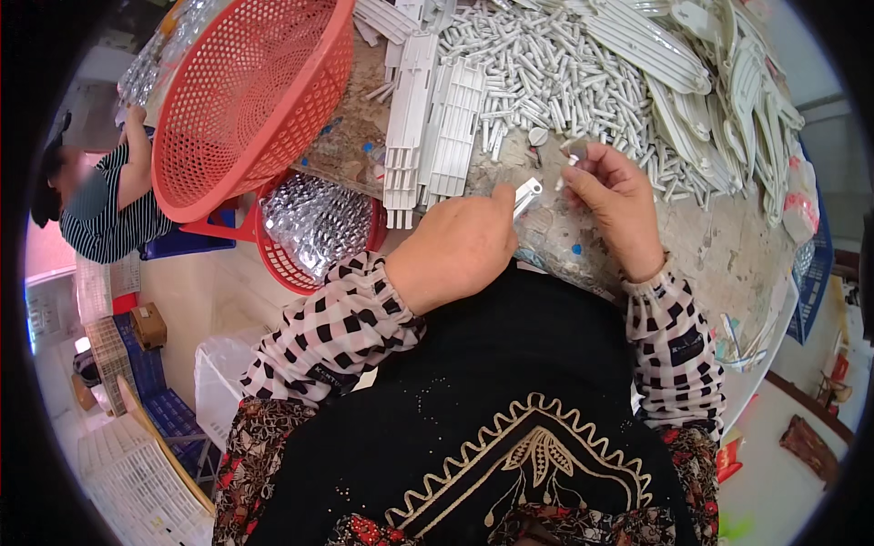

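Note:
My left hand (458, 244) is closed around a white plastic bar with a round hole in its end (527, 192); the rest of the bar is hidden in the fist. To its right, my right hand (623, 202) pinches a small white plastic peg (571, 162) between thumb and fingertips. The two pieces are apart, a short way above the worn tabletop (687, 237). Just beyond my hands spreads a large heap of short white plastic pegs (537, 77). One small round white piece (538, 136) lies at the heap's near edge.
Long slotted white plastic strips (411, 127) lie stacked left of the heap. Flat white leaf-shaped parts (651, 45) pile up at the far right. A red mesh basket (246, 100) leans at the left, above another basket holding silvery pieces (319, 223). Another person (114, 196) is at the far left.

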A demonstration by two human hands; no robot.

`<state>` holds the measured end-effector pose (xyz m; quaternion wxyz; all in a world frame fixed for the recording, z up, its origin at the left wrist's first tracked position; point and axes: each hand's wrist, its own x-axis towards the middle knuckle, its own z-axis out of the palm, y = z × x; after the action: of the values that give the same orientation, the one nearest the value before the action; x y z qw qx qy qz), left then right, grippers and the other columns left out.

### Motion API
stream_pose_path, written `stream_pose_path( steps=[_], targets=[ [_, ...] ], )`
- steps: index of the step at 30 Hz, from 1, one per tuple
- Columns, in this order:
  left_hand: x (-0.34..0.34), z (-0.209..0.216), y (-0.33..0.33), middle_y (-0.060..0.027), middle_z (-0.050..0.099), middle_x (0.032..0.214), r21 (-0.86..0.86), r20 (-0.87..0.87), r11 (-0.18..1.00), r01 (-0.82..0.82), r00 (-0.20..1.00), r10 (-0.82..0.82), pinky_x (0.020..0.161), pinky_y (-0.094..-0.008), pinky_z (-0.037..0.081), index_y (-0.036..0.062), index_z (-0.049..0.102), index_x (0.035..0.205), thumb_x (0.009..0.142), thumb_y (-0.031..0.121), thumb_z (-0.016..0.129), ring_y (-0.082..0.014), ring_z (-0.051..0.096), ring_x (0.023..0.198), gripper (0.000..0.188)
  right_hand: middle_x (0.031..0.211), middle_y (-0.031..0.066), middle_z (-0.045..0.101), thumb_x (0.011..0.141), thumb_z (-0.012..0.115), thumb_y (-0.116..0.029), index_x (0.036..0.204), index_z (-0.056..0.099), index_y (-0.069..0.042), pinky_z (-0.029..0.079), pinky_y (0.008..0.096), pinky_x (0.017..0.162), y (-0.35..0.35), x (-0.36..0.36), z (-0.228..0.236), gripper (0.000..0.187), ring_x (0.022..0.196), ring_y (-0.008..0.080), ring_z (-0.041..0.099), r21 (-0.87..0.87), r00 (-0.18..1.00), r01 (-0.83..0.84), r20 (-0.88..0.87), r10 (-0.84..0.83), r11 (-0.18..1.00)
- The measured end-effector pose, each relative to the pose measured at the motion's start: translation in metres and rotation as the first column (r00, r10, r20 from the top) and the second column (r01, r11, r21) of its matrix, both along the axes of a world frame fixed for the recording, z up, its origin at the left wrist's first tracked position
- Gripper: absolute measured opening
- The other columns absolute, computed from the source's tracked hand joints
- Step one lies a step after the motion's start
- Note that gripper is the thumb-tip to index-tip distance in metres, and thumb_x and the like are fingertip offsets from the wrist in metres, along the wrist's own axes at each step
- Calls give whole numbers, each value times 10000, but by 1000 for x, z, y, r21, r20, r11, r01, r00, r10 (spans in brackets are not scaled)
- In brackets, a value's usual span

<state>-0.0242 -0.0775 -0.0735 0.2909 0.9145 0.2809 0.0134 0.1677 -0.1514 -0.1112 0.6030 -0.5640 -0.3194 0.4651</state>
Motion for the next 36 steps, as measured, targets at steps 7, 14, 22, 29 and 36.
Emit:
stream_pose_path(
  steps=[7, 14, 22, 29, 36],
  targets=[
    [7, 7, -1, -244, 621, 713, 16, -126, 1000, -1, 992, 3, 657, -506, 500, -55, 466, 949, 855, 147, 552, -429, 631, 705, 238, 833, -14, 600, 890, 660, -47, 1061, 604, -10, 483, 206, 650, 1, -20, -7, 184, 729, 76, 599, 50, 994, 82, -79, -78, 995],
    [4, 2, 0, -249, 609, 705, 8, -88, 1000, 7, 996, -6, 664, -516, 488, -49, 452, 944, 858, 159, 561, -445, 613, 709, 250, 804, 89, 615, 832, 660, 7, 989, 613, 11, 476, 282, 620, -2, -29, 15, 164, 688, 194, 615, 214, 525, -78, 839, -142, 974],
    [2, 1, 2, -230, 622, 686, 49, 1, 997, 67, 998, -67, 619, -502, 503, -53, 470, 925, 838, 109, 538, -420, 632, 671, 196, 852, 128, 623, 828, 667, -14, 983, 604, 21, 473, 300, 624, -6, -28, 27, 171, 707, 236, 612, 117, 551, -104, 833, -40, 988],
    [-4, -3, 2, -228, 621, 678, 116, 36, 990, 77, 996, -82, 621, -498, 506, -55, 471, 934, 825, 104, 544, -413, 637, 678, 205, 859, 163, 627, 992, 475, -282, 1041, 594, 22, 486, 358, 723, 67, -26, 48, 329, 780, 296, 616, 80, 579, -192, 814, 48, 978],
    [1, -5, 1, -223, 630, 689, 60, -17, 997, 55, 998, -54, 630, -496, 503, -57, 474, 969, 817, 94, 542, -413, 638, 683, 224, 843, 203, 615, 984, 460, -346, 940, 529, -13, 450, 467, 712, 80, -41, 25, 343, 817, 399, 585, -212, 425, -118, 872, 242, 970]
  ],
)
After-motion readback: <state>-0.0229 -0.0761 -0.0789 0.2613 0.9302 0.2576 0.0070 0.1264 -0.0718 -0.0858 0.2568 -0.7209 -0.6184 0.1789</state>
